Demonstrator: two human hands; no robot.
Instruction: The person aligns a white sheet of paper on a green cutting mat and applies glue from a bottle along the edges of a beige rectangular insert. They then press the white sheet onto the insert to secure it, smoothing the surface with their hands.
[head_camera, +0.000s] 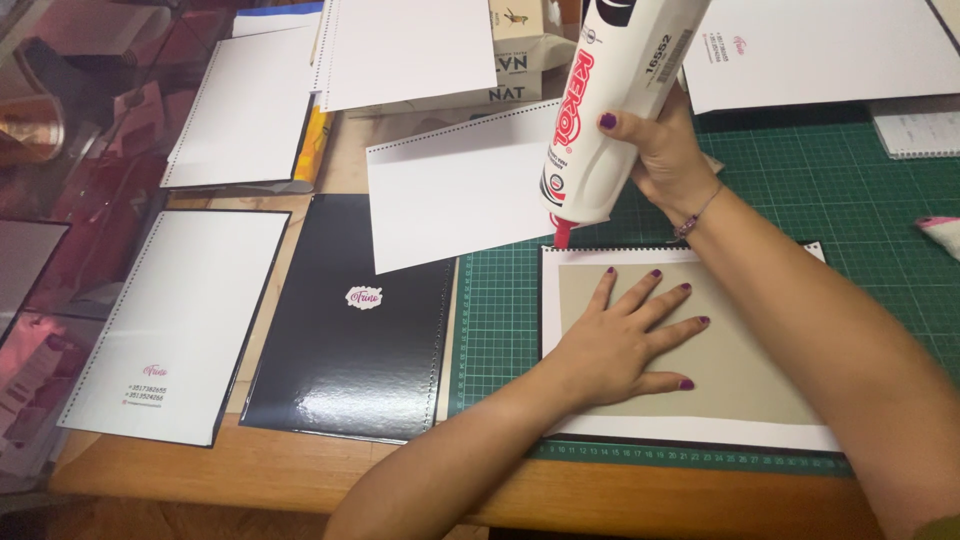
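My right hand (665, 150) grips a large white glue bottle (605, 110), turned upside down so its red nozzle (562, 235) touches the top left corner of a white perforated sheet (690, 432). A beige cardboard rectangle (745, 360) lies on that sheet. My left hand (625, 345) rests flat on the cardboard with fingers spread, holding nothing.
A green cutting mat (830, 180) lies under the sheet. A glossy black cover (350, 320) with a small sticker lies left of it. Several white perforated sheets (175, 320) and covers lie on the wooden table (300, 470), with boxes (525, 60) at the back.
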